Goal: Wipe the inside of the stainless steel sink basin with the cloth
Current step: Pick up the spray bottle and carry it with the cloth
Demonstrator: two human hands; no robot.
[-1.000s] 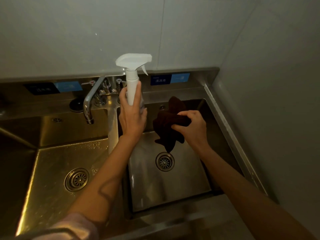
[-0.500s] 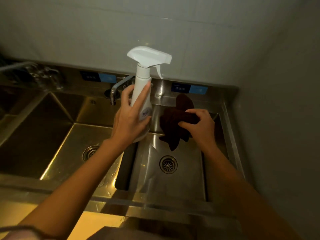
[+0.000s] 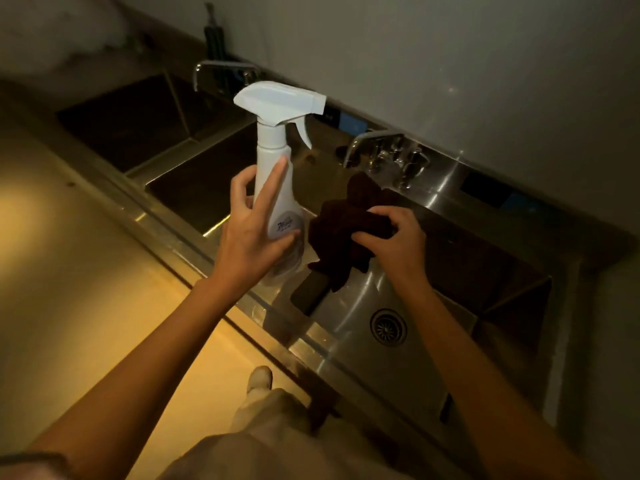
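Note:
My left hand holds a white trigger spray bottle upright above the divider between two basins, thumb and fingers wrapped round its body. My right hand grips a bunched dark brown cloth in the air over the right stainless steel sink basin. The cloth's loose ends hang down toward the basin's left wall without touching the floor. A round drain strainer sits in the basin floor below my right wrist.
A faucet with taps stands on the back ledge behind the cloth. More basins lie to the left, with a second faucet farther back. A wall closes off the right side. My leg and shoe show below the counter's front edge.
The view has swung left and tilted, showing more basins, the floor and my shoe. Both hands keep their grips; the bottle and cloth stay close together above the basin.

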